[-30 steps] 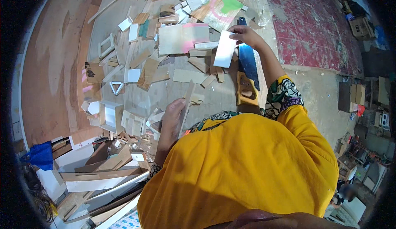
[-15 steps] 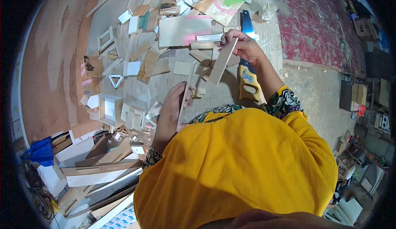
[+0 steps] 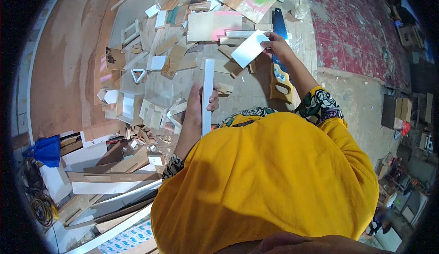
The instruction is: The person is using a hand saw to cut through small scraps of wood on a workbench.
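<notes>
white strip now upright, panel piece raised off the floor

left hand (image 3: 197, 110) has turned the long white strip (image 3: 207, 96) from flat-on to nearly vertical, fingers wrapped round its lower half. right hand (image 3: 278, 47) has lifted the white rectangular panel piece (image 3: 249, 48) clear of the scrap pile, pinched at its right edge, far of the strip. reads as pairing two parts. both look smooth, laminate-faced, thin; edge finish unclear. blue handsaw (image 3: 279, 57) with tan handle lies just under the right forearm, amid raw plywood offcuts (image 3: 169, 57)
</notes>
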Demonstrator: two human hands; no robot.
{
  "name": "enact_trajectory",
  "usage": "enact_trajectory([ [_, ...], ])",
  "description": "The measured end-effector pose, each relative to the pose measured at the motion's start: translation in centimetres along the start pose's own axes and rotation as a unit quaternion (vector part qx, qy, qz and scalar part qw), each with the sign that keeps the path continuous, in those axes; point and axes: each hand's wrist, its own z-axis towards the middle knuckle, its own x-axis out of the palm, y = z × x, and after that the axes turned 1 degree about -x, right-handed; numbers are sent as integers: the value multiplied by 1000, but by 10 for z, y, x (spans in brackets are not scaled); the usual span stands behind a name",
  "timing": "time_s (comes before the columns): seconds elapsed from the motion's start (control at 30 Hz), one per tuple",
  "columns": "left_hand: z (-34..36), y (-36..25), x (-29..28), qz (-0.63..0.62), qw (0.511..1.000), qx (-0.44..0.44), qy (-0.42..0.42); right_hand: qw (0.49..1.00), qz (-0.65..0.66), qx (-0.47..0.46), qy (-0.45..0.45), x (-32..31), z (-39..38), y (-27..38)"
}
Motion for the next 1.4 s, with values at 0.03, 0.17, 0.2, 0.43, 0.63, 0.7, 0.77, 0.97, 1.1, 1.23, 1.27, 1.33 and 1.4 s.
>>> enact_trajectory([
  [0.03, -2, 3, -3, 35, 999, 13, 6, 1000, -19, -1, 0, 4, -1, 3],
  [0.17, -12, 3, -5, 114, 993, 25, 16, 991, -126, 0, 44, 3, -5, 0],
  [0.2, -16, 2, -3, 134, 991, 19, 8, 991, -120, -15, 54, -3, -3, -10],
  [0.43, -54, -25, -21, 422, 892, 77, -139, 970, -235, -36, 53, -33, 5, -29],
  [0.63, -58, -31, -5, 425, 882, 90, -184, 974, -212, -79, 25, -22, 8, -25],
  [0.7, -56, -29, -3, 437, 879, 89, -170, 972, -224, -60, 36, -19, 7, -29],
  [0.77, -57, -28, -4, 444, 877, 88, -160, 964, -254, -53, 60, -9, -5, -23],
  [0.97, -58, -26, 0, 387, 914, 39, -117, 954, -288, -65, 43, -6, -13, -41],
  [1.1, -58, -20, 5, 368, 922, 30, -118, 954, -290, -44, 59, 6, -25, -22],
  [1.23, -52, -13, 7, 360, 924, 39, -120, 954, -288, -65, 53, -5, -10, -34],
  [1.27, -53, -12, 6, 359, 924, 39, -122, 954, -288, -64, 55, -5, -9, -35],
  [1.33, -52, -9, 5, 363, 924, 46, -116, 982, -190, 2, 26, -9, -6, -34],
  [1.4, -52, -7, 2, 361, 925, 43, -114, 981, -194, 4, 25, -17, 9, -40],
])
